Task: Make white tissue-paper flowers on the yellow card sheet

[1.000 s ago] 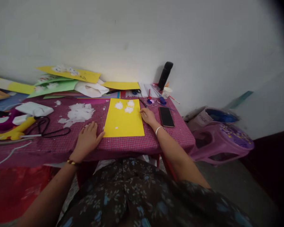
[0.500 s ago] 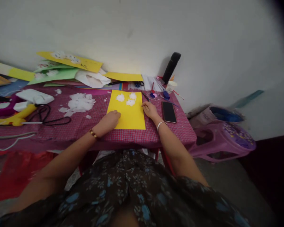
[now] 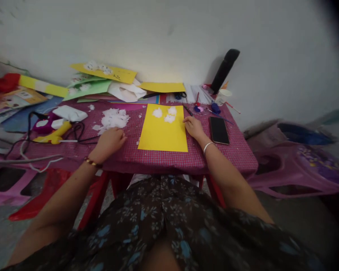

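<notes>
A yellow sheet of paper (image 3: 162, 133) lies on the table, with three white tissue tufts (image 3: 170, 118) on its upper part. My right hand (image 3: 194, 128) rests at the sheet's right edge, its fingers loosely stretched over the border. To the left of the sheet is my left hand (image 3: 110, 142), its fingers curled in at the near side of a heap of white tissue scraps (image 3: 115, 117). Whether a scrap sits between those fingers is hidden.
A phone (image 3: 219, 130) lies right of my right hand, a black bottle (image 3: 225, 71) behind it. At left sit a yellow glue gun (image 3: 55, 134) and tangled cords. Coloured papers (image 3: 96, 90) are piled along the wall. A pink stool (image 3: 296, 169) stands at right.
My left hand has moved left, off the yellow sheet to the tissue heap. My right hand stays at the sheet's right edge. The camera view has shifted left.
</notes>
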The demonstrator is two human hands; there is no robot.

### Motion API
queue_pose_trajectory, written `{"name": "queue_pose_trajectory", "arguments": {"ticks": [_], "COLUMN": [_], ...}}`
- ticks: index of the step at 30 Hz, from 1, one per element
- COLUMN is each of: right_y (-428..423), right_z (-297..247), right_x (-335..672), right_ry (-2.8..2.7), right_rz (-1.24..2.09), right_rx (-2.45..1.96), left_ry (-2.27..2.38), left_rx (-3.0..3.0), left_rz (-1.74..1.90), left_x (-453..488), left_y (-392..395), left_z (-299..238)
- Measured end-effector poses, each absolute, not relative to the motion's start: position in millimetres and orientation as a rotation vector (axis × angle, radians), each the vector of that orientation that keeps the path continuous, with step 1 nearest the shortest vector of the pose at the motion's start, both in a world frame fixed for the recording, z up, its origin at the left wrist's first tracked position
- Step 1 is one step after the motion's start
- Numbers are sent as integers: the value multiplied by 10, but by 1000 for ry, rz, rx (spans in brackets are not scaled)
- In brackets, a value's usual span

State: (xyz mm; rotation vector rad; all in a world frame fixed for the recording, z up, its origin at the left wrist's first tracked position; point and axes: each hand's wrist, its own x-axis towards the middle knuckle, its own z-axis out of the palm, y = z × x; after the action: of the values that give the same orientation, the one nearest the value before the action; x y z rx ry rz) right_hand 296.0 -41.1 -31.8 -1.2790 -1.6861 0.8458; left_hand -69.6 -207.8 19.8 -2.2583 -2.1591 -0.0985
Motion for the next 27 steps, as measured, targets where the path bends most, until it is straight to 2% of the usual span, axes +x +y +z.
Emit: {"name": "queue_pose_trajectory", "arguments": {"ticks": [5,12,16,22,27], "right_y": [-489,-558,-589,-638,-601], "right_z": [-173,-52,-104,-142,-191], "right_x": [2946,3086,2968,2833,2882], "right_ry": [-1397,-1256,-1213,-1464,-1389], "right_rz": [1067,1375,1345,1112,1130], "right_rx": [-1252,-1163,-1114,-1090,-1120], "left_ry": [-2077,-1986,-2024,-1997,-1963], "left_rx": [-2427,-2370,-2342,-2367,-2362], "left_rz": [-356,-368,-349,-315,-362], "left_x": [-448,-264,-274,-224,-248], "left_y": [-1962,-1981,-2002,-2036,-2028], "left_z": [-111,-518,-451,-381,-422]}}
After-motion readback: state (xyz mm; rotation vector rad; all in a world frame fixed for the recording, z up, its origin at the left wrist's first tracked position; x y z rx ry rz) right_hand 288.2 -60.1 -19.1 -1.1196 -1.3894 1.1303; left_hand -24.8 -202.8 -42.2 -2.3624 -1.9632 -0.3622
